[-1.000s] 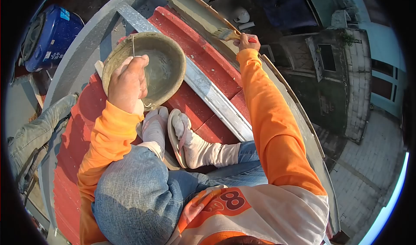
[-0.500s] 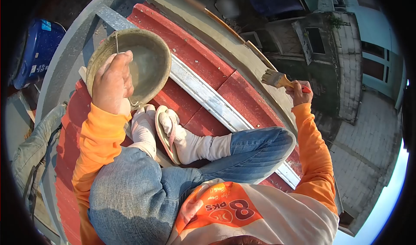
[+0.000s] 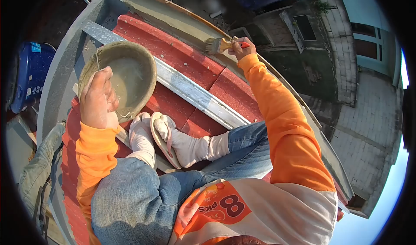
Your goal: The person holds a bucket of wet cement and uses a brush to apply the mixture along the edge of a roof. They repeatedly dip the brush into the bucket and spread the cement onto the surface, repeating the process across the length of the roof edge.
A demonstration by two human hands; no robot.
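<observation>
My left hand point(image 3: 99, 98) is closed on the thin wire handle of a grimy bucket point(image 3: 149, 82), tilted so that its inside faces me. Some greyish liquid seems to lie in it. My right hand point(image 3: 242, 49) grips a paintbrush point(image 3: 225, 45) by its red-tipped wooden handle. The bristles point left and rest on or just over the cement ledge point(image 3: 184, 25) beyond the roof; contact is hard to tell.
Red roofing sheets point(image 3: 171, 39) lie under my sandalled feet, crossed by a pale metal strip point(image 3: 190, 91). A blue drum point(image 3: 34, 76) stands at far left, near a draped grey-green cloth point(image 3: 37, 162). Past the ledge the ground drops to lower buildings point(image 3: 314, 46).
My right hand has swung the paintbrush left and up along the ledge. The bucket in my left hand sits slightly lower and further left in view; the camera has shifted a little too.
</observation>
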